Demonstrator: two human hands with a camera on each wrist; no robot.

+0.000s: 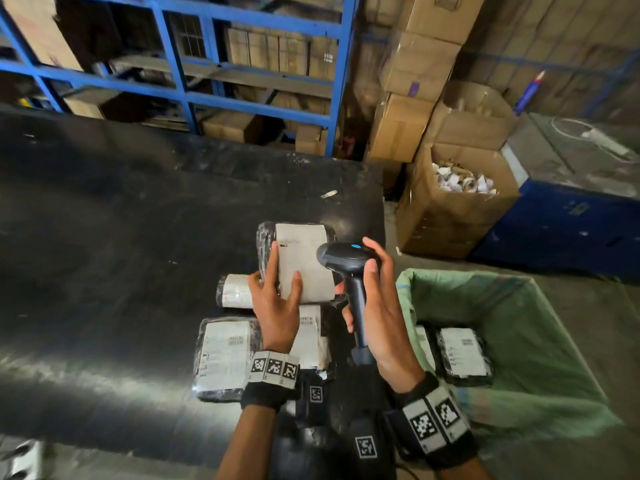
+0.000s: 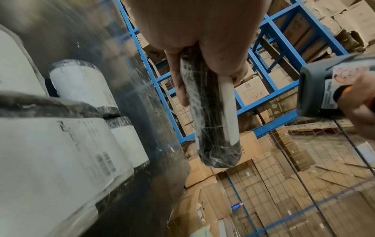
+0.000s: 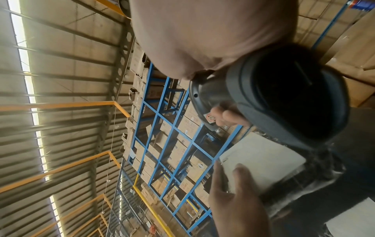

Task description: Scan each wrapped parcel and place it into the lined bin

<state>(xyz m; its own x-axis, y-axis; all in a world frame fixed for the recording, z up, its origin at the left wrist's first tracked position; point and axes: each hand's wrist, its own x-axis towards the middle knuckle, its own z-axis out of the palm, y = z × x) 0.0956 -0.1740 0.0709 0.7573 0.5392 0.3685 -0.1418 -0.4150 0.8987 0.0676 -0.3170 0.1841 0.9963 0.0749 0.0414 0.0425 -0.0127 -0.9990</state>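
My left hand [image 1: 277, 299] grips a black-wrapped parcel [image 1: 304, 261] with a white label, lifted above the black table [image 1: 121, 271]. The same parcel [image 2: 213, 125] shows edge-on in the left wrist view, and its label [image 3: 261, 162] faces the scanner in the right wrist view. My right hand [image 1: 377, 306] grips a dark handheld scanner [image 1: 346, 261], its head just right of the label. Three more wrapped parcels lie on the table: one [image 1: 235, 291], one [image 1: 223, 358] and one [image 1: 310, 334] under my wrist. The green-lined bin [image 1: 540, 327] at right holds a wrapped parcel [image 1: 464, 353].
An open cardboard box [image 1: 450, 209] of paper scraps stands beyond the bin, beside a blue crate [image 1: 568, 230]. Blue racking [image 1: 194, 95] with cartons runs behind the table. Stacked cartons [image 1: 415, 81] rise at back right.
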